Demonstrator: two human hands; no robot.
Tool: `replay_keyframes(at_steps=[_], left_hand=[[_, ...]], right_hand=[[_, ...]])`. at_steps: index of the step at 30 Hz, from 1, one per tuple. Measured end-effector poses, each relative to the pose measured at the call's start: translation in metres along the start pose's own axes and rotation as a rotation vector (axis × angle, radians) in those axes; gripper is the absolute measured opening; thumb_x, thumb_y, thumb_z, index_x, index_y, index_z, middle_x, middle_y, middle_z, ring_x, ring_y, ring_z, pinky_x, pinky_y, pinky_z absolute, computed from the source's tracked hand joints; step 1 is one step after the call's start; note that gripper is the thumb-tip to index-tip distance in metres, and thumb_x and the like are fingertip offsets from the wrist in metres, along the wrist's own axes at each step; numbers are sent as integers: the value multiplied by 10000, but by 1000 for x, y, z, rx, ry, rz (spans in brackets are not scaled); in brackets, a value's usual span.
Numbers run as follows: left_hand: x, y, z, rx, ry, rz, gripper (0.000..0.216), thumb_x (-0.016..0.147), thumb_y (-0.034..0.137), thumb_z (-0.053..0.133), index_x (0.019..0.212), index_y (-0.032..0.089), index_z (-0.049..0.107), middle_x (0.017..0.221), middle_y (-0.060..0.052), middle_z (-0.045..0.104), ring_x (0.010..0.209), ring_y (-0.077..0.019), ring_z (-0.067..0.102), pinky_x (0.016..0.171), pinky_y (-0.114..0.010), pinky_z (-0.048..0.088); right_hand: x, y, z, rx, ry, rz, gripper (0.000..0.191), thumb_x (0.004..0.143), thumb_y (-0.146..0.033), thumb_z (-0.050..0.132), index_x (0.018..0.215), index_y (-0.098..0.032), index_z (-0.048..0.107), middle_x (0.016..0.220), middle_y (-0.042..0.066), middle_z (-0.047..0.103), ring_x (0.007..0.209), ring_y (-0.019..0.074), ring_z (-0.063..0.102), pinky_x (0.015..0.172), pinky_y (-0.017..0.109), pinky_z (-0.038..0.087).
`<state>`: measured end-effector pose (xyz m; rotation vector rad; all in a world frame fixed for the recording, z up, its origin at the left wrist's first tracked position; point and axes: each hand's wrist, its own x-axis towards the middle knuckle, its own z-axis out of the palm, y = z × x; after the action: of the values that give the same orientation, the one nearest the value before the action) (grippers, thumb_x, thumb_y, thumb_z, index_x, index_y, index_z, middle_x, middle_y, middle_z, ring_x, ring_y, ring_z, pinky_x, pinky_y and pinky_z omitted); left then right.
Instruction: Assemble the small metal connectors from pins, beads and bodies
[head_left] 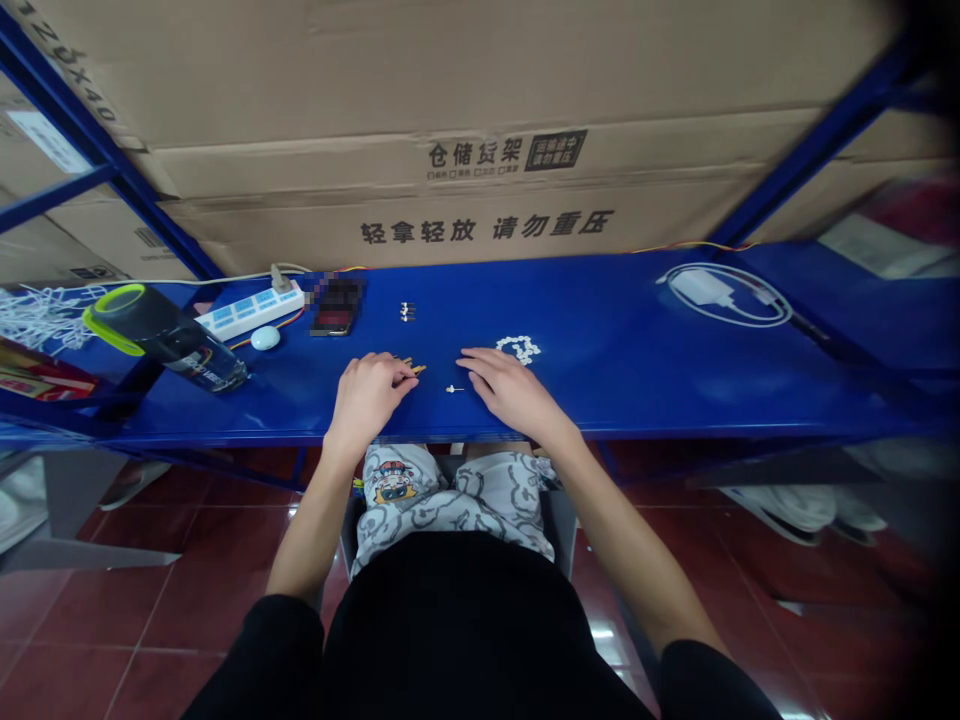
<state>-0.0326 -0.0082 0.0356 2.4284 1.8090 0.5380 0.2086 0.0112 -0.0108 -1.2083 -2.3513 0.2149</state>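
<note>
My left hand (369, 398) rests on the blue shelf top (615, 330), its thumb and fingers drawn together. Several thin brass-coloured pins (419, 370) show at and behind its fingertips; whether one is gripped is hidden. My right hand (514, 392) lies with fingers stretched out, palm down. Between the hands is a small white piece with a thin metal pin (452, 389), untouched. Just beyond my right hand is a loose cluster of small white pieces (523, 346). Several white pieces with pins (406, 312) sit in a group farther back.
At the left are a dark bottle with a green-yellow loop (180, 345), a white power strip (251, 312), a white rounded case (265, 338) and a phone (337, 307). A white charger with coiled cable (709, 288) lies right. Cardboard boxes (480, 90) stand behind.
</note>
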Motion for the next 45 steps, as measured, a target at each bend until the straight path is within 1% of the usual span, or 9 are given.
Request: replay_keyframes(at_steps=[3,6,11,13,19,30,37,42,45], left_hand=[[-1,2,0,2,-15,9,54,906,246,725,899,241,779,901,-24,742,892,-239,663,759,-353,467],[-3,3,-3,-9,-33,17,53,907,251,725,908,251,778,903,-20,741,884,-236,665,760,-357,474],[-5,2,-7,-20,-53,-10,60,907,271,725,902,251,781,939,-25,751,897,-242,679,760,-361,488],[-5,2,-6,-29,-55,-10,77,914,267,710,894,251,783,945,-22,754,864,-236,684,743,-356,490],[-4,-1,-2,-57,-43,22,123,932,253,661,871,249,769,951,-14,750,858,-226,691,723,-339,493],[-1,11,3,-158,-34,152,126,1033,247,522,990,216,637,1033,-16,693,957,-198,658,852,-338,499],[-1,21,11,-179,10,192,123,1067,251,444,1089,206,558,1067,-44,651,936,-192,655,769,-301,505],[-3,28,16,-205,42,239,149,1080,278,412,1114,214,542,1088,-53,643,949,-197,658,790,-311,510],[-2,29,22,-221,44,244,151,1081,283,409,1134,216,534,1108,-52,638,959,-197,657,796,-312,511]], right_hand=[[1,-2,-1,5,20,-10,409,1036,-215,365,1324,-174,652,1427,108,618,1350,277,540,1143,507,439],[1,-3,-8,-9,116,5,377,1010,-176,406,1265,-207,682,1382,86,651,1286,269,579,1100,494,458],[-6,10,-38,-150,250,195,325,973,-148,442,1114,-226,725,1146,80,743,1079,287,642,921,475,503],[-11,18,-51,-183,216,271,275,967,-187,479,1081,-235,725,1068,79,747,1023,284,653,817,421,513],[-23,28,-69,-172,-57,370,207,928,-267,603,1099,-287,718,1010,30,739,831,217,678,617,308,445],[-19,32,-57,-189,-31,382,167,903,-215,629,1014,-276,737,963,18,735,811,195,670,609,286,418],[-17,25,-54,-165,-45,326,154,921,-232,602,911,-274,750,931,16,749,761,195,676,580,294,412],[-10,8,-50,-32,-28,228,153,944,-239,582,917,-270,730,983,19,764,842,214,701,674,321,481],[-4,0,-41,209,30,181,151,969,-283,562,950,-263,710,940,6,771,808,192,709,748,326,518]])
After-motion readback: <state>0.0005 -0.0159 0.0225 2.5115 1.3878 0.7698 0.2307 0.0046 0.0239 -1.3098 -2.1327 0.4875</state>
